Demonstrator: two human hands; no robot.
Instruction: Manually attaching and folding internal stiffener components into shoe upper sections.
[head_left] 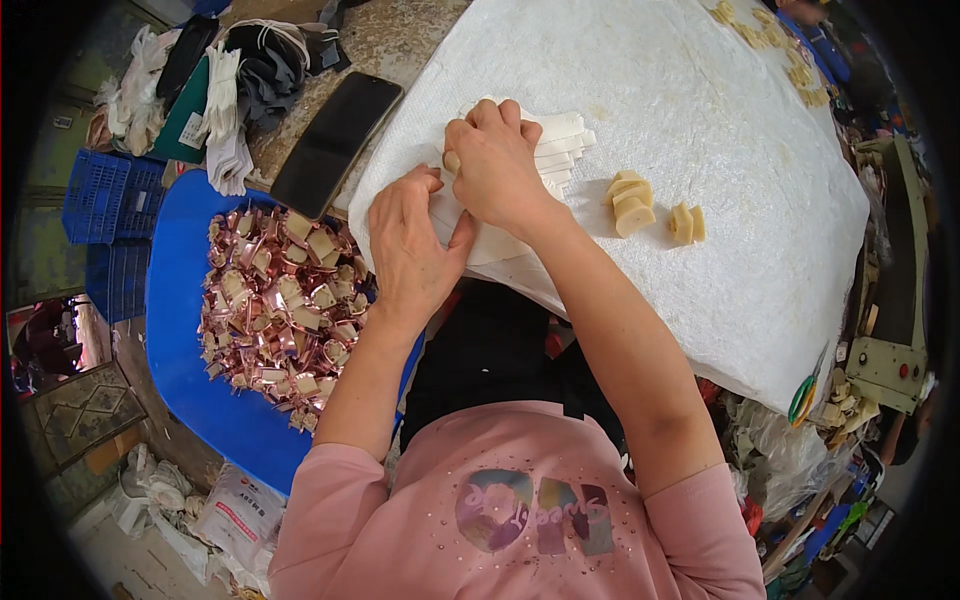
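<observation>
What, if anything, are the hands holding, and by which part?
A small beige piece shows at the right hand, near the left hand; whether it is gripped, and where, cannot be told.

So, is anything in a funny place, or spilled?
The phone lies slantwise at the edge of the table, its near end by the blue tub, so it might get knocked in. The scissors lie at the right edge of the sheet, which looks risky. I see no spill: the pink pieces are heaped inside the tub.

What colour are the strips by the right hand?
The strips are off-white; the head view, the only one, shows them.
</observation>
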